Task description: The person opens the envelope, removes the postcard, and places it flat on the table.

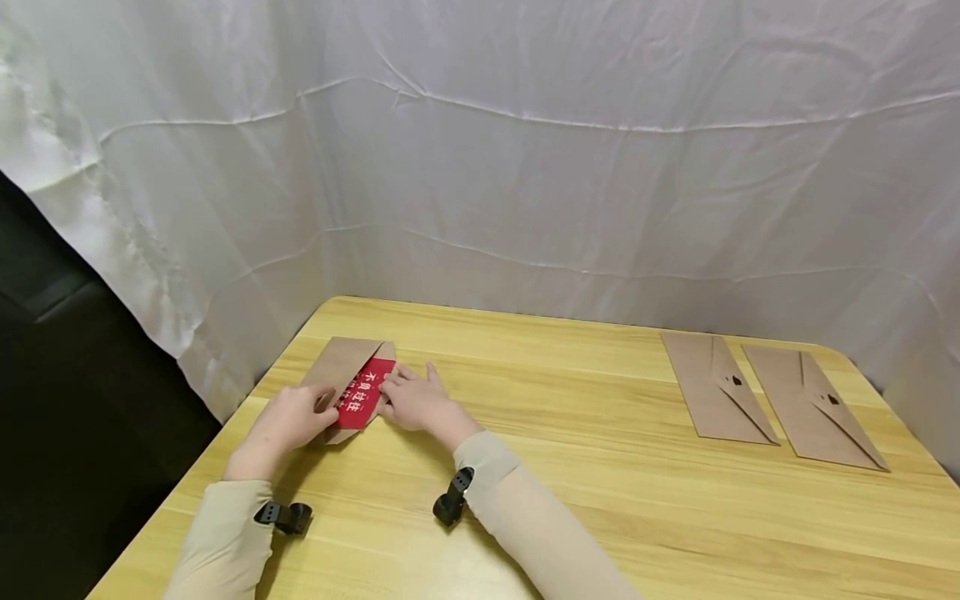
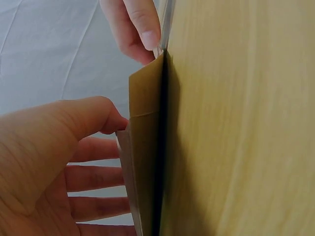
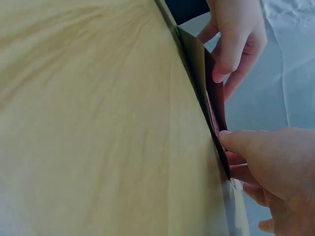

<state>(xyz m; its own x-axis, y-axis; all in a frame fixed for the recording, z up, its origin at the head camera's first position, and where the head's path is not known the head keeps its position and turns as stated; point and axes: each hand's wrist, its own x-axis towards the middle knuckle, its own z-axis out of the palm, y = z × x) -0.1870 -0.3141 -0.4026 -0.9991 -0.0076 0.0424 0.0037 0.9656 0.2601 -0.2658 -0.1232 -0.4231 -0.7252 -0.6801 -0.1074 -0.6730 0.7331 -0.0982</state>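
A brown paper envelope (image 1: pixel 343 357) lies at the left of the table, a red card (image 1: pixel 358 408) with white characters showing in its slanted opening. My left hand (image 1: pixel 294 419) grips the envelope's near left part, its bent thumb at the paper's edge and its fingers over the upper face. In the left wrist view, the envelope's near side (image 2: pixel 143 135) stands a little raised off the table. Across from it, my right hand (image 1: pixel 420 406) rests with extended fingers on the right edge of the red card and envelope, the thumb (image 3: pixel 241 141) along the near edge.
Two more brown envelopes (image 1: pixel 708 387) (image 1: pixel 806 404), each with a small dark mark, lie side by side at the right of the wooden table (image 1: pixel 540 400). A white curtain (image 1: pixel 510 192) hangs behind it, and something black (image 1: pixel 67 400) stands beyond the left edge.
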